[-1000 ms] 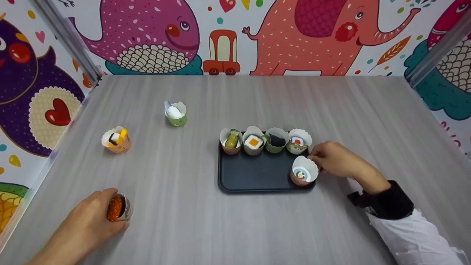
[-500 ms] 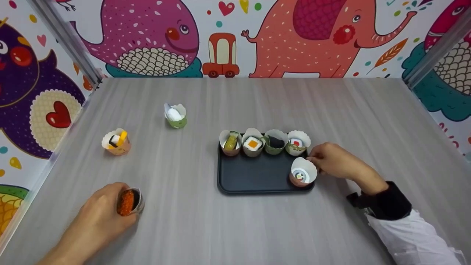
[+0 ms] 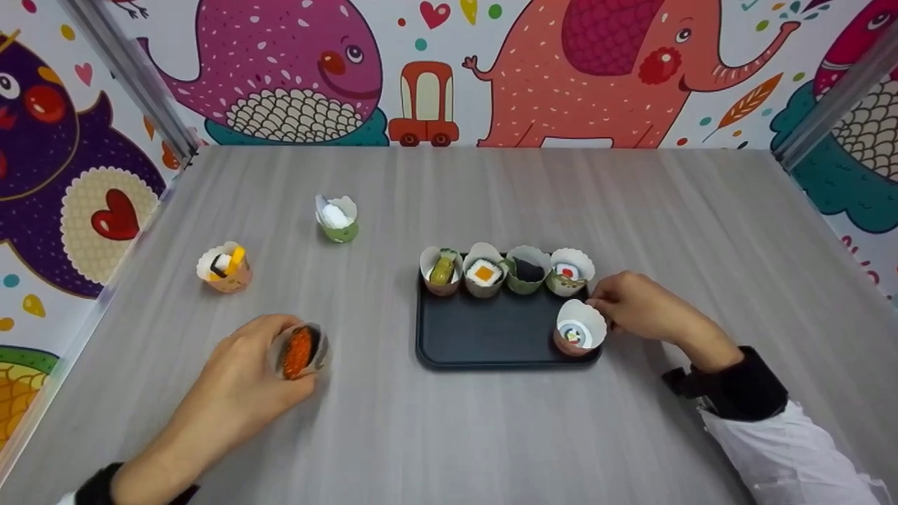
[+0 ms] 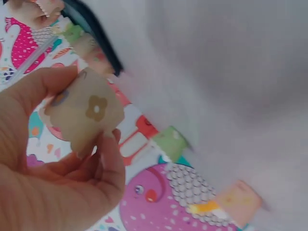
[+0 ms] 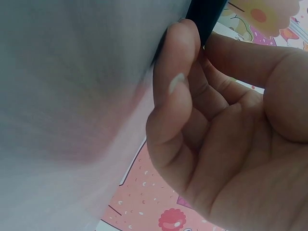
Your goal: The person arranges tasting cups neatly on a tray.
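My left hand (image 3: 245, 375) grips a paper baking cup (image 3: 321, 353) between thumb and fingers, held above the table. Inside that cup lies a toy sushi with orange roe (image 3: 299, 351); a brown flower print (image 4: 97, 109) shows on its outside in the left wrist view. At the right, my right hand (image 3: 642, 306) pinches the edge of a black tray (image 3: 484, 337) with curled fingers, seen close up in the right wrist view. Several cups stand in a row along the tray's back, among them one with an egg-centred roll (image 3: 484, 272). A cup with a round roll (image 3: 579, 328) stands at the tray's front right.
On the table's left stand a cup with a yellow-topped sushi (image 3: 225, 267) and, farther back, a green cup with a white piece (image 3: 337, 219). Printed cartoon panels (image 3: 287, 63) wall in the back and sides.
My left hand has carried the roe sushi cup to the right and away from me, closer to the tray. My right hand and the tray have stayed in place.
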The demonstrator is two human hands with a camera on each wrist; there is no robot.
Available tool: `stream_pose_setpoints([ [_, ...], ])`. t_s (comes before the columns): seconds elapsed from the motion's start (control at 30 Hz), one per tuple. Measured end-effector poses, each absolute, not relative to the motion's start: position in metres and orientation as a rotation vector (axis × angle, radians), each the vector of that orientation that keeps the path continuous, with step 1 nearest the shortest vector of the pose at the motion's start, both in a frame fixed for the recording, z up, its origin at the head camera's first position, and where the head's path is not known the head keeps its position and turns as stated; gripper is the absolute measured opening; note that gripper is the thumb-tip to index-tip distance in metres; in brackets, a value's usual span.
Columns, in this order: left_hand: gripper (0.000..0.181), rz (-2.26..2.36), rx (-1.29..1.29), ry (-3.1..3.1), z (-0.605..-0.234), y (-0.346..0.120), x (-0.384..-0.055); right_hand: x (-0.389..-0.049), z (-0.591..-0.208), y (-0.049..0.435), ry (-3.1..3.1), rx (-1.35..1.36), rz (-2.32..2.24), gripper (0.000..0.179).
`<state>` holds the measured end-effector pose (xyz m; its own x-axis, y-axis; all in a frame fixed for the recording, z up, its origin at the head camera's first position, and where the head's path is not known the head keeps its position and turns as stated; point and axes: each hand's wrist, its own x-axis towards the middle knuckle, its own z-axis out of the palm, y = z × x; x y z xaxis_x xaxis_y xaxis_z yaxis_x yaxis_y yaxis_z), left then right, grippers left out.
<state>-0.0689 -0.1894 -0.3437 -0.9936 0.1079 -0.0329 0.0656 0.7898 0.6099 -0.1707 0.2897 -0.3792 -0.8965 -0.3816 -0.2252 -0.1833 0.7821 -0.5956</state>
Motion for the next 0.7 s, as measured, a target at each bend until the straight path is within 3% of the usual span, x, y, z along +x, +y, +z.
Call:
stream_pose_setpoints([
  [0.7,0.049,1.206,0.451,2.858,-0.325,-0.09,-0.117,-0.171,-0.38,0.29,2.636,-0.436,-0.833,0.019],
])
